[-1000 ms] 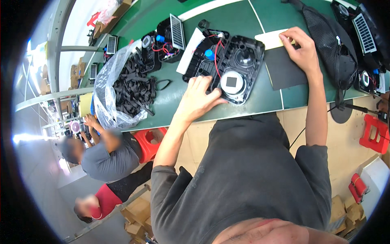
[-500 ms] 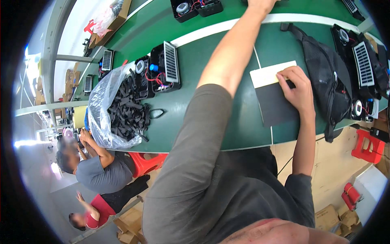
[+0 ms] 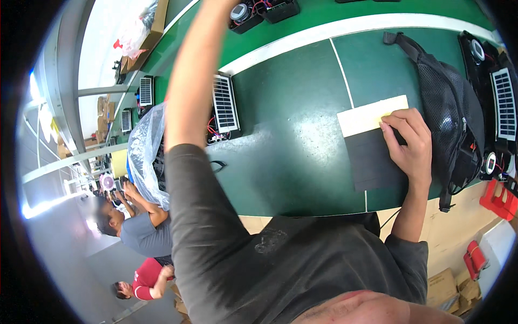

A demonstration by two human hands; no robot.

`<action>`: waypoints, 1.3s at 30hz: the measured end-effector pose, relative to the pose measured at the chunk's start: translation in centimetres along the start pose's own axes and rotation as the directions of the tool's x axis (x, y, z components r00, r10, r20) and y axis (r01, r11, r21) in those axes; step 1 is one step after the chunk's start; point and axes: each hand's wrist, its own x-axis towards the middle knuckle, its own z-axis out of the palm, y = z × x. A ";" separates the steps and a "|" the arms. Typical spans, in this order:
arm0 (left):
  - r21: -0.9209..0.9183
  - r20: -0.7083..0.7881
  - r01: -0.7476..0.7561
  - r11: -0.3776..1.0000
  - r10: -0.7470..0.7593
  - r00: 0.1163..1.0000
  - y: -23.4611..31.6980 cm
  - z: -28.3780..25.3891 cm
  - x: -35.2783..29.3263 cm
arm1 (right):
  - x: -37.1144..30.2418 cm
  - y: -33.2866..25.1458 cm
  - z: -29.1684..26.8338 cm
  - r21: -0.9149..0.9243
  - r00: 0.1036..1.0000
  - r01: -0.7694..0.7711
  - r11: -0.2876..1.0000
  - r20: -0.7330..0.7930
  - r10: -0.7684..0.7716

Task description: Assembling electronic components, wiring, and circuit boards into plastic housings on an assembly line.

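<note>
My right hand (image 3: 411, 141) rests over a dark rectangular sheet (image 3: 368, 162) lying flat on the green table. Its thumb and index finger are pinched together at the edge of a cream paper strip (image 3: 362, 120) along the sheet's far end. A small bit of stronger yellow shows at the fingertips. My left forearm (image 3: 191, 81) stretches up and to the left across the table, and the hand itself is cut off by the top edge. Just right of my right hand lies a black mesh backpack (image 3: 450, 97) with straps and a zip.
Black cases with solar panels (image 3: 225, 102) stand at left and far right (image 3: 504, 102). An open case with a round part (image 3: 240, 13) sits at the back. A clear plastic bag (image 3: 147, 146) is partly behind my left arm. Two people (image 3: 143, 232) are at left.
My left arm has swung from the back middle toward the upper left, its hand leaving the picture. My right hand stays at the cream strip. The view has shifted slightly.
</note>
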 end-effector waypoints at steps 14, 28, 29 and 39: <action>0.263 0.711 -0.365 0.893 0.076 0.699 -14.1 5.0 -4.5 | 0.2 0.9 0.2 -0.059 0.995 -0.081 0.995 0.047 0.084; 0.569 0.530 -0.477 0.669 0.145 0.835 -1.0 -11.1 -8.1 | -0.9 1.9 0.5 -0.037 0.999 -0.046 0.998 0.000 0.046; 0.596 0.512 -0.397 0.698 0.050 0.858 2.5 -12.8 -9.5 | -1.0 1.9 0.6 -0.050 0.999 -0.045 0.998 0.011 0.045; 0.411 0.596 0.147 0.900 -0.387 0.703 29.5 -14.5 -26.0 | -1.6 0.1 -0.3 -0.111 0.969 0.106 0.988 0.235 -0.077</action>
